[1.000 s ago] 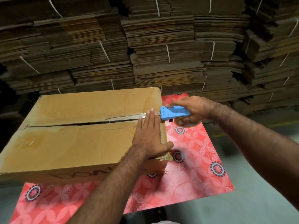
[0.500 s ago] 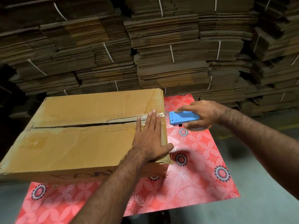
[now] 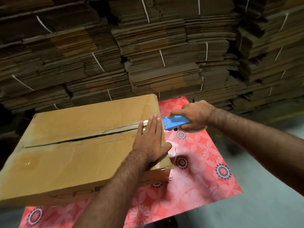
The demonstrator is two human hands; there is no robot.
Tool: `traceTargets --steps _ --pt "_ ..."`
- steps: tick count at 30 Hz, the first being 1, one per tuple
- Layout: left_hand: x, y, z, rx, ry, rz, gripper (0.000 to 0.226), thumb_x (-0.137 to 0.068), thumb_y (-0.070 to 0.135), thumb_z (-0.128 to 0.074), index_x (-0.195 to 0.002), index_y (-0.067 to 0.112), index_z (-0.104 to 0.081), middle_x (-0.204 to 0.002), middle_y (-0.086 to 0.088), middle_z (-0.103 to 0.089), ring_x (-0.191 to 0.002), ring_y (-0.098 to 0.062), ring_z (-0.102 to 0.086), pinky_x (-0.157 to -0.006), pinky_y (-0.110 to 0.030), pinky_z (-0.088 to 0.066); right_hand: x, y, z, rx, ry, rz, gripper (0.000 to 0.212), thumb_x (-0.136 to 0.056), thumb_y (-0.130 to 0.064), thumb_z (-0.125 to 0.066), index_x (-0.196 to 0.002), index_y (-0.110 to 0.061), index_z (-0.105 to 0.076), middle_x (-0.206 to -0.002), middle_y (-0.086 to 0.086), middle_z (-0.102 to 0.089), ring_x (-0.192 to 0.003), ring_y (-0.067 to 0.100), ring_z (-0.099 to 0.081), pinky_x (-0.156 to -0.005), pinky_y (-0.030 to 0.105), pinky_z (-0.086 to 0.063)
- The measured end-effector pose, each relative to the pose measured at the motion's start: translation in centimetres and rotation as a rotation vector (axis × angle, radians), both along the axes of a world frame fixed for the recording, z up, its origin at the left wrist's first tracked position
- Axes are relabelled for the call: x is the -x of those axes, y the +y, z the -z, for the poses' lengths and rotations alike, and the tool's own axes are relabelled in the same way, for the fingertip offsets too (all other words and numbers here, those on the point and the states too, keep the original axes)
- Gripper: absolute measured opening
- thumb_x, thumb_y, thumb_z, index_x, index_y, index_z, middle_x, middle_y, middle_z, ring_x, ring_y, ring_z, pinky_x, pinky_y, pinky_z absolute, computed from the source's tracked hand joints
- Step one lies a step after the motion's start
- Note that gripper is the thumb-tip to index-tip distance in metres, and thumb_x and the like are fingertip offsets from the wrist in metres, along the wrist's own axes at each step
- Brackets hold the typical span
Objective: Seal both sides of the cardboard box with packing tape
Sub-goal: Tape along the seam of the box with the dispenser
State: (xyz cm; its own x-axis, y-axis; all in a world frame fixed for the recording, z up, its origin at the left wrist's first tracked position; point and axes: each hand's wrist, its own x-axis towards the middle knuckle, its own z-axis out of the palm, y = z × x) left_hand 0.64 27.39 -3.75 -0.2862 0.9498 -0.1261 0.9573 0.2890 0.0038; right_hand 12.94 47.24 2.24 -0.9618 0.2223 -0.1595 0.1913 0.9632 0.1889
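Head view: a box [image 3: 79, 145] lies flat on a red flowered table [image 3: 197, 162] before stacked cardboard [image 3: 148, 55], its centre seam gaping along most of its length; the left hand [image 3: 150, 139], fingers straight and flat, presses a short start of tape [image 3: 145, 123] at the seam's right end, while the right hand [image 3: 193, 115] grips a blue dispenser [image 3: 176, 123] just off the box's right edge, near but apart from it. The torn flap edges could ride up and leave the tape bridging a gap, and if the flat hand lifts early the anchored end may peel; a slanted pull would carry the strip off the seam. Against the frame one second back, the dispenser has drawn clear of the box edge to the right, and the left hand stays planted
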Motion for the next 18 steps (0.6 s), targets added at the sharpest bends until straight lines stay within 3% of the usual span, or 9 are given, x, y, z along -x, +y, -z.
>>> traceTargets --steps 8,13,18 --pt "-0.1 -0.1 -0.1 -0.049 0.015 -0.001 0.100 -0.081 0.068 -0.010 -0.158 0.007 0.004 -0.166 -0.011 0.016 -0.154 -0.023 0.012 -0.122 -0.054 0.005 0.8 -0.8 -0.1 -0.054 -0.017 0.016 0.061 -0.084 -0.072 -0.050 -0.136 -0.049 -0.028 -0.113 -0.004 -0.063 -0.096 0.022 -0.064 -0.061 0.033 -0.044" --pt "-0.5 -0.2 0.1 -0.112 -0.004 0.051 0.092 -0.085 0.061 -0.014 -0.159 0.008 -0.004 -0.168 -0.009 -0.002 -0.155 -0.020 -0.001 -0.125 -0.042 0.001 0.2 -1.1 0.6 -0.046 0.010 0.048 0.063 -0.083 -0.076 -0.047 -0.137 -0.050 -0.026 -0.112 -0.005 -0.064 -0.091 0.021 -0.065 -0.061 0.032 -0.045" --pt "-0.7 -0.3 -0.4 -0.080 0.022 0.058 0.092 -0.084 0.061 -0.010 -0.159 0.008 -0.004 -0.168 -0.010 -0.003 -0.154 -0.022 -0.003 -0.124 -0.040 0.004 0.2 -1.9 0.2 -0.074 0.019 0.088 0.059 -0.081 -0.074 -0.048 -0.131 -0.047 -0.033 -0.106 -0.005 -0.067 -0.088 0.022 -0.064 -0.061 0.032 -0.044"
